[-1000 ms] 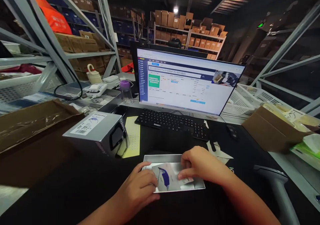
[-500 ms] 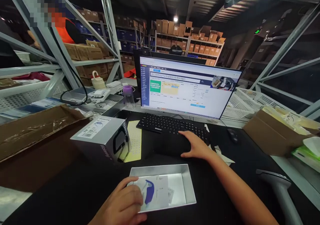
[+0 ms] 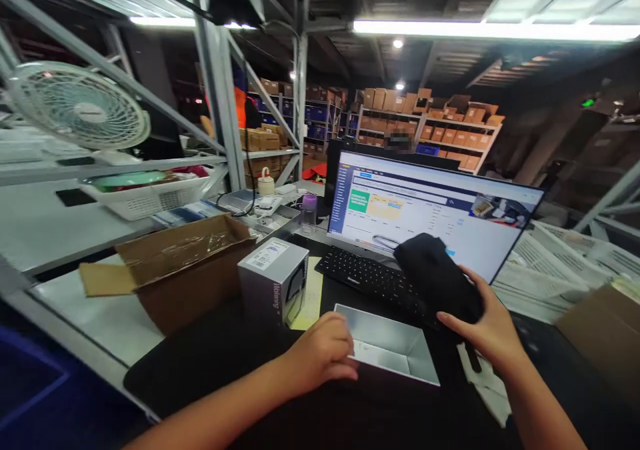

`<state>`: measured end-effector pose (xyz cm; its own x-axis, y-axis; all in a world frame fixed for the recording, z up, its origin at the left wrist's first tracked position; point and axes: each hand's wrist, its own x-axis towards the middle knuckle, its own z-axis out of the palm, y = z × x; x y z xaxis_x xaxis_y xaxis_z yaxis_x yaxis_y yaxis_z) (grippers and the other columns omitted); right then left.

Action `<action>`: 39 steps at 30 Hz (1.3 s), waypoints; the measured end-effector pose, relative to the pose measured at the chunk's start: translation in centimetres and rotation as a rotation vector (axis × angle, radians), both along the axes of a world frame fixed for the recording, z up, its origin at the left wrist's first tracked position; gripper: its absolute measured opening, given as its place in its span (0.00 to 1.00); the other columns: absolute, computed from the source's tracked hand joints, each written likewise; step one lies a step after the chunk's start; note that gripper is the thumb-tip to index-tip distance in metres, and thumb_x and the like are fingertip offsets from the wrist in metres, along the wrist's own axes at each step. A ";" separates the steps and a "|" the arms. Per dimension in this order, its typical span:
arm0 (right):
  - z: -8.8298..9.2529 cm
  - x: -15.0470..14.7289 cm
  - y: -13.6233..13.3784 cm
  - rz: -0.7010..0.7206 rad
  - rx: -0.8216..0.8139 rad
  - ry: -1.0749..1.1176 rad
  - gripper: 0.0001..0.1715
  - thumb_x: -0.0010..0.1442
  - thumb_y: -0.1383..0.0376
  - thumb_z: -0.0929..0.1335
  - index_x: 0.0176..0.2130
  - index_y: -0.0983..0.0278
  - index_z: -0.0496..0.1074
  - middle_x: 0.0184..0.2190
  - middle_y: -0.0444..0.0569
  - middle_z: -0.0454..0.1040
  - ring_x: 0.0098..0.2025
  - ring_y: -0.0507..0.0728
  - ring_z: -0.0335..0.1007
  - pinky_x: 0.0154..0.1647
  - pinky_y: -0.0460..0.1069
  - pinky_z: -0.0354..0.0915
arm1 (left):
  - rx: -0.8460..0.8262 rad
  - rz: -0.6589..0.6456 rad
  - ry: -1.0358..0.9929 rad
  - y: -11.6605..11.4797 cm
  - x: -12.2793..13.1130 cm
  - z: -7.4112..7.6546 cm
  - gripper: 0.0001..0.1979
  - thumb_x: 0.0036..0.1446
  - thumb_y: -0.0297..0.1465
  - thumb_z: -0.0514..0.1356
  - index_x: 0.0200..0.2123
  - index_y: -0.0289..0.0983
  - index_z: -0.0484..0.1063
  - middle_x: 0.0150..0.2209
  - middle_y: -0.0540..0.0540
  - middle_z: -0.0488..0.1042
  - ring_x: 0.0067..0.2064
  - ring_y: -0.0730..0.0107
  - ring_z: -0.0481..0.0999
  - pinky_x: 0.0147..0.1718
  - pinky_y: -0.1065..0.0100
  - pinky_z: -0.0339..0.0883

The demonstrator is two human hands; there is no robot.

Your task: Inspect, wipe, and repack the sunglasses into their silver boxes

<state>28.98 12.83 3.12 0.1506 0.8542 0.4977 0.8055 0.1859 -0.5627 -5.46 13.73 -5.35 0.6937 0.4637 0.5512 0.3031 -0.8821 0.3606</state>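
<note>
My right hand grips a black pouch-like object and holds it up in front of the monitor, above the black keyboard. My left hand rests with curled fingers on the near left rim of an open grey tray-like box on the black desk mat; whether it pinches anything is hidden. A white card lies inside the tray. A grey product box with a label on top stands just left of the tray.
An open brown carton sits on the left. A white fan and a white basket are on the metal shelf. A yellow sheet lies by the grey box. White baskets and another carton are at right. A person in orange stands behind the shelving.
My right hand left the keyboard edge and now holds the black object raised. The view swung up and left. My left hand stays at the tray's left side.
</note>
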 end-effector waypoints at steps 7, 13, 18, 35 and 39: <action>2.5 -0.8 -4.0 -0.122 0.022 -0.048 0.56 0.43 0.39 0.74 0.66 0.51 0.62 0.54 0.55 0.75 0.51 0.76 0.75 0.44 0.64 0.72 | -0.089 0.289 -0.074 4.8 4.9 -0.6 0.17 0.46 0.39 0.75 0.23 0.36 0.72 0.31 0.50 0.75 0.38 0.66 0.75 0.61 0.53 0.55; 1.1 -4.2 -4.1 -0.080 0.111 -0.262 0.52 0.50 0.38 0.71 0.66 0.55 0.61 0.57 0.54 0.73 0.54 0.73 0.73 0.47 0.62 0.73 | -0.204 0.339 -0.160 5.2 5.1 0.2 0.11 0.47 0.31 0.74 0.32 0.36 0.77 0.39 0.43 0.77 0.51 0.53 0.74 0.66 0.44 0.47; -1.4 -6.9 -2.7 -0.247 0.329 -0.525 0.46 0.57 0.44 0.70 0.66 0.59 0.60 0.52 0.56 0.76 0.46 0.69 0.77 0.34 0.56 0.73 | -0.354 0.182 -0.362 1.8 6.7 0.9 0.46 0.50 0.52 0.68 0.65 0.34 0.60 0.63 0.29 0.65 0.63 0.47 0.67 0.63 0.45 0.57; 1.4 -7.3 -7.1 0.239 0.497 -0.196 0.24 0.64 0.71 0.66 0.58 0.57 0.67 0.52 0.55 0.73 0.53 0.62 0.71 0.54 0.58 0.68 | -0.646 0.057 -0.641 2.2 5.7 5.2 0.46 0.36 0.37 0.73 0.60 0.34 0.64 0.61 0.33 0.68 0.64 0.39 0.64 0.66 0.41 0.50; 4.3 -7.1 -5.5 0.312 0.363 0.043 0.20 0.69 0.62 0.65 0.59 0.57 0.67 0.54 0.53 0.71 0.53 0.60 0.70 0.56 0.57 0.67 | -0.320 0.022 -0.318 2.9 4.8 4.4 0.46 0.37 0.37 0.72 0.62 0.36 0.63 0.61 0.32 0.67 0.64 0.38 0.64 0.65 0.37 0.52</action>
<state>21.92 7.31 7.40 -0.0588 0.6342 0.7709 0.6577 0.6056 -0.4480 -0.69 16.67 -0.91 0.5013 0.6585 0.5614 0.1509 -0.7054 0.6926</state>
